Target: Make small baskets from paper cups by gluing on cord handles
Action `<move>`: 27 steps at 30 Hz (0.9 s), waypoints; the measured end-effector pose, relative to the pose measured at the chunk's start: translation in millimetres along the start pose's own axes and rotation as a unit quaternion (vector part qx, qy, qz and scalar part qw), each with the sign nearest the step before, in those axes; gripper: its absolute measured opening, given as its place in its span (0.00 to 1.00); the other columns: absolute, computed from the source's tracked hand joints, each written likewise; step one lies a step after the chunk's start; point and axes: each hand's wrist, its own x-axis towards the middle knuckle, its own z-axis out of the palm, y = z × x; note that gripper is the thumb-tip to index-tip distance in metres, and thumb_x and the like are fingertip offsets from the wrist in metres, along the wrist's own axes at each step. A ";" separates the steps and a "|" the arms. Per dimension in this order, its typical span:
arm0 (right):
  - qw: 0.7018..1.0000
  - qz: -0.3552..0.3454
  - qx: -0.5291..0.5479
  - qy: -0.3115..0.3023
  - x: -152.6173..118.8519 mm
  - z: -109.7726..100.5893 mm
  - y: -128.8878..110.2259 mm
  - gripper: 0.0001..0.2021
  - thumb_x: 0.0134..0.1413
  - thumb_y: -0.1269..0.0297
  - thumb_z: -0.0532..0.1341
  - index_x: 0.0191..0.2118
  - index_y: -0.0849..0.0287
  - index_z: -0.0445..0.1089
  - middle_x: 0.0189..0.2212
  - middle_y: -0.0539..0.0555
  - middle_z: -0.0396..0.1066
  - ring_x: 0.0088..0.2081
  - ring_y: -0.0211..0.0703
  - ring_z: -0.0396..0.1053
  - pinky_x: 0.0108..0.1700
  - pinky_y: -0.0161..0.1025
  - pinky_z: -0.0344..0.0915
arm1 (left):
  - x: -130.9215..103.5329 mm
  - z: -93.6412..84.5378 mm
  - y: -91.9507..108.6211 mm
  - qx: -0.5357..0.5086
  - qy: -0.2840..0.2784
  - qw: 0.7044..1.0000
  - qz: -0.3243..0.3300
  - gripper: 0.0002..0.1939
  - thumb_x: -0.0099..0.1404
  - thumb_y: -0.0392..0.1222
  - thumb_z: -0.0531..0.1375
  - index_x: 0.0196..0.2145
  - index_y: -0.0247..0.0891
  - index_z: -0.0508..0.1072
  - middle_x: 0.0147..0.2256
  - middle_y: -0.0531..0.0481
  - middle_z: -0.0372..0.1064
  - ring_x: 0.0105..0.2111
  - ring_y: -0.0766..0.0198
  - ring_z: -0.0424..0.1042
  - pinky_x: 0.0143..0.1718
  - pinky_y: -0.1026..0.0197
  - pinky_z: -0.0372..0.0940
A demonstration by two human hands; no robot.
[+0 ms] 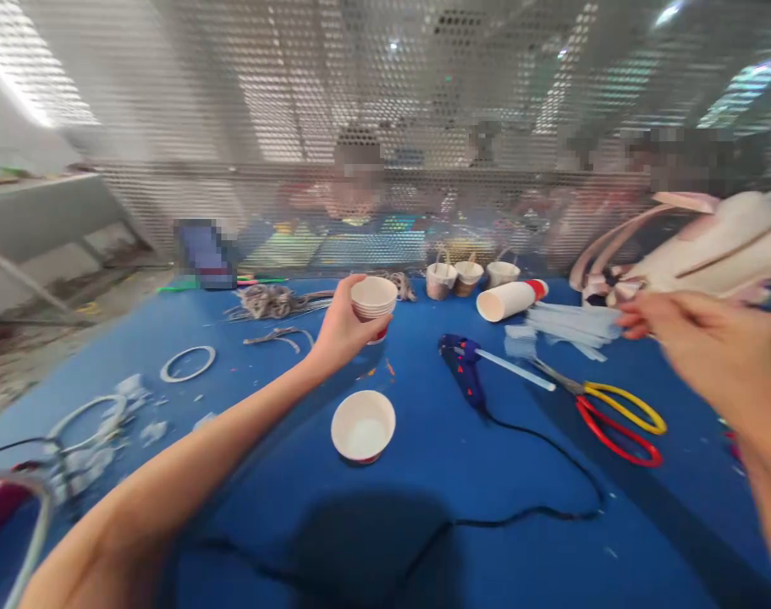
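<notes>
Left hand (344,328) holds a nested paper-cup stack (373,296) beyond the single paper cup (363,427), upright on the blue table (537,474). Light, even grip advised; thin walls probably crease. Right hand (696,334): fingertips bunched, contents unclear; best kept off the glue gun (466,372).

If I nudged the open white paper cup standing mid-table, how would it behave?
The open white paper cup would probably feel light: its wall looks thin. It may slide easily, since the blue tabletop looks smooth, and might tip, being wider at the rim.
</notes>
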 end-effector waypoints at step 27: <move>0.930 0.324 0.119 -0.125 143.7 110.4 39.7 0.16 0.60 0.61 0.59 0.52 0.61 0.65 0.49 0.57 0.67 0.45 0.46 0.69 0.44 0.48 0.69 | 11.4 33.3 -15.8 0.064 -0.095 0.992 0.050 0.32 0.54 0.46 0.63 0.54 0.39 0.58 0.54 0.41 0.64 0.53 0.50 0.66 0.54 0.48 0.62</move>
